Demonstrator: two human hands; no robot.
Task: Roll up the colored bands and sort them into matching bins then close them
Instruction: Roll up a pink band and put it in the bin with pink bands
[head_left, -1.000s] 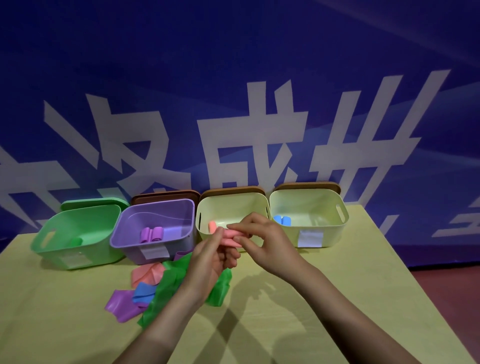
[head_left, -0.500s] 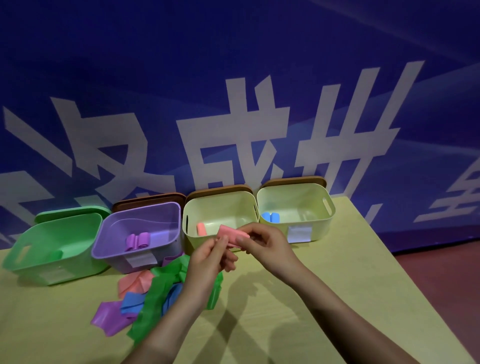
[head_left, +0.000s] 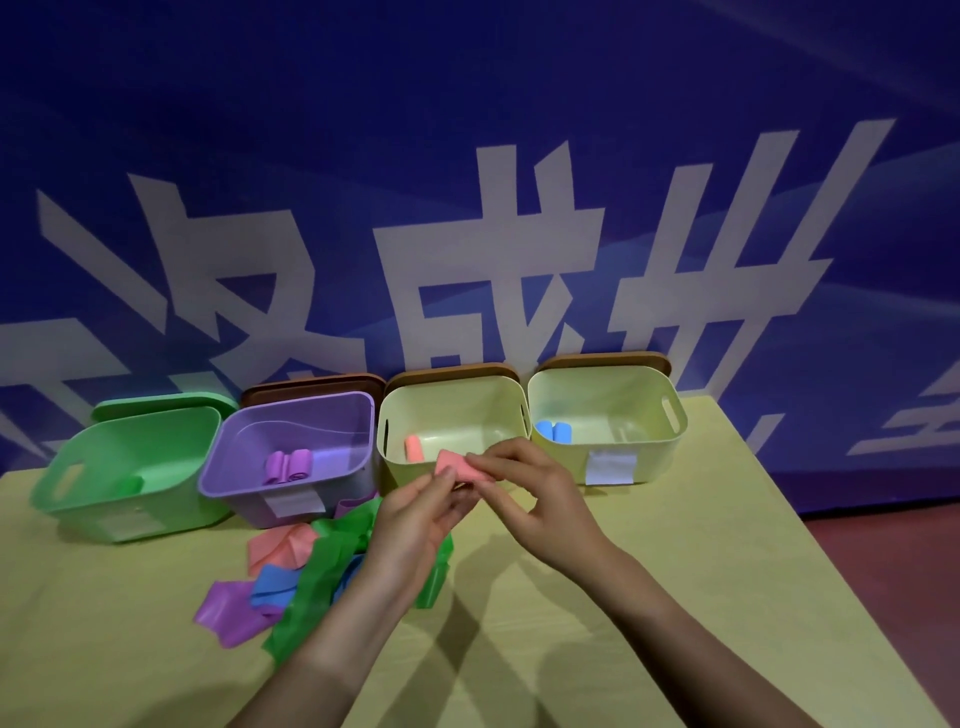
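Pink rubber, rolled into a short fat cylinder, is what I see pinched between both hands at the centre of the frame: the pink roll hangs just in front of the middle pale-yellow bin. I count four open bins in a row across the middle of the picture: a green bin at the left, a purple bin, then two pale-yellow ones, the right bin being the fourth. Four lids stand behind them, one green and three brown. Inside I count two purple rolls, one pink roll in the middle yellow bin, and two blue rolls in the right one (the green bin holds something green I cannot make out).

Loose bands lie heaped on the yellow table at lower centre-left: pink, blue, purple and green, tangled, so I cannot count them.

My left hand rises from the bottom edge, fingers curled, thumb and fingertips clamped on the roll's near end. My right hand reaches in from the lower right, fingertips pinching its far end.

White labels sit on the bin fronts, unreadable. Large white characters cross the blue backdrop; I read "成" among them.
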